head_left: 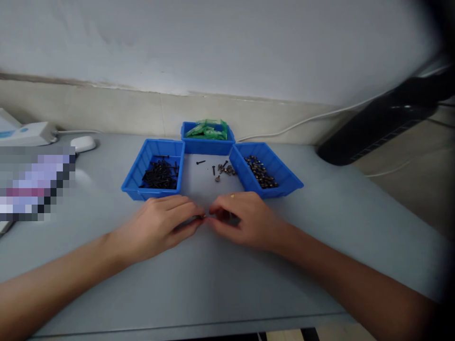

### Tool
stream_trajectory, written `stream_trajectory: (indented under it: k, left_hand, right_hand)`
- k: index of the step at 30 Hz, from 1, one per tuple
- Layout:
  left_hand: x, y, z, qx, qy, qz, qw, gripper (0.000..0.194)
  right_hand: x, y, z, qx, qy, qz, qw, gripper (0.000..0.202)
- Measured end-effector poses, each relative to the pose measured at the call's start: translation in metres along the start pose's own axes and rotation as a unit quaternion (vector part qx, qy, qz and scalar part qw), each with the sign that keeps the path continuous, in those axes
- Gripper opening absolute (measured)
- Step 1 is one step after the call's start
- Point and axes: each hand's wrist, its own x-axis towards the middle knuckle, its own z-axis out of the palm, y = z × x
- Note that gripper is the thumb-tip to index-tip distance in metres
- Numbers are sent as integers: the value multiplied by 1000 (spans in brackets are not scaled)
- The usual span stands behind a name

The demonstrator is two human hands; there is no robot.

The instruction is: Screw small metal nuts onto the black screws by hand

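My left hand (167, 222) pinches a small dark screw (199, 217) between thumb and fingertips, just in front of the blue bins. Opposite it, my right hand (245, 218) has its thumb and forefinger drawn together at the screw's end; what lies in that pinch is too small to make out. Beyond the hands, loose black screws (213, 170) and a little heap of brassy metal pieces (227, 169) lie on the table. Black screws fill the floor of the left blue bin (133, 175), and small shiny metal pieces lie in the right blue bin (287, 177).
A third blue bin (208, 147) at the back holds green plastic packets (209, 130). To the left are a white earbud-like case (83, 143) and a blurred-out phone-like object (35, 184). A black cylinder (377, 128) leans at the right, with a white cable (302, 121) along the wall.
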Motion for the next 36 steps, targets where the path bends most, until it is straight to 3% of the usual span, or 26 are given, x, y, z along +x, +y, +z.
stream_trajectory:
  k: [5,11,23,26,31,36]
  left_hand:
    - [-1,-2,1,-6,-9,0,1000,17]
    - [-3,-4,1,-1,-1,26,1000,14]
    - [-4,0,-1,-22,-5,37,999,13]
    - [-1,2,-3,-85,-20,-12,996,11]
    - [6,1,-8,-238,-129,-165,948,7]
    - [7,-8,-17,-373,-210,-215,878,7]
  right_hand:
    - [2,-1,4,37,-76,17,996,20]
    - [3,-4,4,77,-70,25,994,23]
    - [7,-7,-8,207,-128,42,969,13]
    - [7,-7,-8,225,-147,57,961,14]
    - [5,-8,-6,137,-123,45,982,9]
    - [2,-9,-5,128,-138,15,982,13]
